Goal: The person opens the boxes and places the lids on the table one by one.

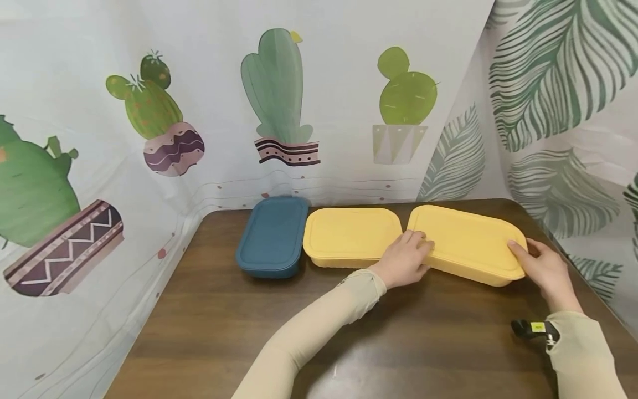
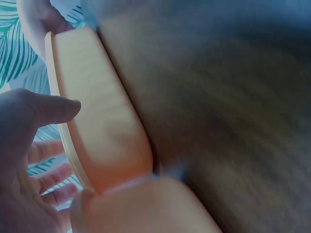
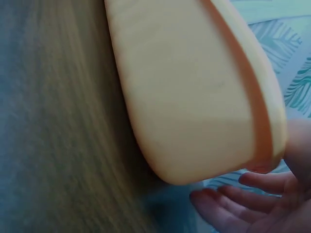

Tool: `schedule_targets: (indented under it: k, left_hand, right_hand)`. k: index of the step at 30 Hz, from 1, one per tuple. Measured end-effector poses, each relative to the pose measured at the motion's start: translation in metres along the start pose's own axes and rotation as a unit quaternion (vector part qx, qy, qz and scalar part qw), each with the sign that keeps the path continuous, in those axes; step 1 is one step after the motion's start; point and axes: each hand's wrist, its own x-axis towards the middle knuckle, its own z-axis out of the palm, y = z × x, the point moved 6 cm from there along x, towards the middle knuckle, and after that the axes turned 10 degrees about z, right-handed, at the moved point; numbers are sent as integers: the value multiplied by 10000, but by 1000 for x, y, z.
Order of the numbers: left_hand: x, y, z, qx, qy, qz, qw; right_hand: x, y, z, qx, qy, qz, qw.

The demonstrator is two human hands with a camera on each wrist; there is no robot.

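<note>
Of two yellow lidded boxes, the right one (image 1: 468,238) stands askew on the table, with a hand at each end. My left hand (image 1: 405,257) holds its near left corner. In the left wrist view the thumb (image 2: 65,109) lies on the box's side wall while the fingers reach over by the lid. At the other end my right hand (image 1: 545,271) has its thumb on the lid's edge. Its fingers (image 3: 238,201) extend alongside the end wall in the right wrist view. The other yellow box (image 1: 351,235) stands just left of my left hand.
A dark blue lidded box (image 1: 273,235) stands lengthwise at the left of the row. The brown wooden table (image 1: 239,343) runs back to a white cloth (image 1: 344,100) printed with cacti and leaves. A black strap (image 1: 528,328) shows at the right wrist.
</note>
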Motion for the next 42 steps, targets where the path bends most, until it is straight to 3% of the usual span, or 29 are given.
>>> schedule_targets:
  k: [5, 10, 16, 26, 42]
  left_hand:
    - [-4, -21, 2, 176, 15, -453, 9988]
    - [-6, -27, 5, -101, 7, -529, 9985]
    - [-2, -20, 1, -198, 178, -443, 9987]
    - [1, -10, 2, -76, 97, -614, 9980]
    - [14, 10, 2, 526, 9, -530, 9972]
  right_hand:
    - [-8, -11, 3, -15, -152, -330, 9993]
    - [-10, -14, 0, 48, -297, -439, 9986]
    - [-1, -9, -6, -12, -173, -398, 9991]
    - [20, -11, -4, 188, -204, -394, 9988]
    - [42, -4, -8, -73, 647, -393, 9971]
